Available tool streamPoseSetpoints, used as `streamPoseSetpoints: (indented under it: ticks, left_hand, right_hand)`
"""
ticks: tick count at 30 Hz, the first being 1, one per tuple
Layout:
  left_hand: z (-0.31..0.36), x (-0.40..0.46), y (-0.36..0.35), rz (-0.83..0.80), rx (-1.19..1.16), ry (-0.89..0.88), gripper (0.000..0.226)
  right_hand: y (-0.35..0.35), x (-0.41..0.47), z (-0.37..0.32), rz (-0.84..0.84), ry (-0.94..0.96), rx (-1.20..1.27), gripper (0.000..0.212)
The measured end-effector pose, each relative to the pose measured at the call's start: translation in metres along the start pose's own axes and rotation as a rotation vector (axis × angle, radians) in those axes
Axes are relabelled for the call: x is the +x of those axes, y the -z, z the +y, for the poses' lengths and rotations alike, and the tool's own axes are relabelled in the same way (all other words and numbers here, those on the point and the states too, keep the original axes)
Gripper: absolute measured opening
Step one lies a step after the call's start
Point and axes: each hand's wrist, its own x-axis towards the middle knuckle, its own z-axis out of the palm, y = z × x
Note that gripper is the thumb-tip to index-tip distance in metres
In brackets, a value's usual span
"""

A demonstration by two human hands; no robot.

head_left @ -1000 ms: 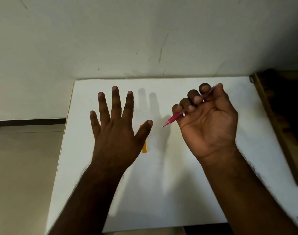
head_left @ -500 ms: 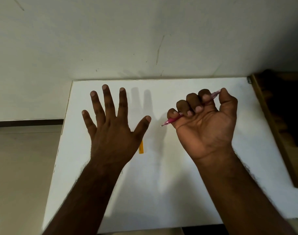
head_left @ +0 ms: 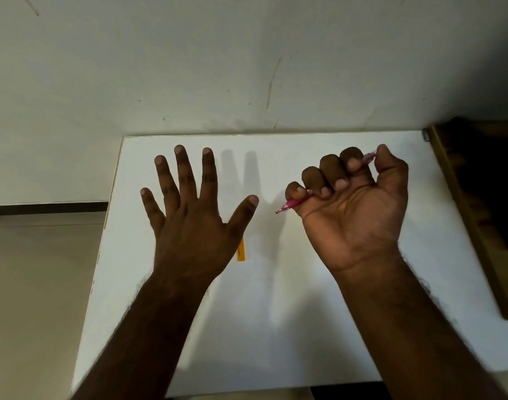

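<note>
- Over the past second the left grip (head_left: 189, 226) had shifted a little toward the tabletop's (head_left: 304, 327) left edge, and the right grip's (head_left: 353, 215) thumb had lifted clear of the index finger; in the last half second almost nothing moved.
- Left grip was open, back of the hand up, fingers straight and spread. It held nothing and was above the left half of the tabletop, its shadow falling to its right.
- Right grip was turned palm-up over the right half, its four fingers curled round a pink pen (head_left: 293, 202).
- That pen lay across the palm, its tip pointing toward the left edge and sticking out past the little finger, clear of the surface.
- An orange strip (head_left: 241, 251) lay flat near the middle of the tabletop, partly hidden by the left thumb's base; what it was could not be told.
- A dark wooden frame (head_left: 477, 226) ran along the right edge.
</note>
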Motion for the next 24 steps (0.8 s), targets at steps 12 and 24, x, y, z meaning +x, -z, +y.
streamPoseSetpoints:
  ticks: [12, 24]
  left_hand:
    - [0.0, -0.001, 0.001, -0.008, -0.009, 0.002, 0.093]
    - [0.0, -0.001, 0.0, -0.019, -0.008, 0.003, 0.093]
  right_hand:
    - [-0.007, -0.002, 0.0, -0.045, 0.022, -0.149, 0.045]
    - [-0.012, -0.003, 0.006, -0.082, 0.036, -0.247, 0.045]
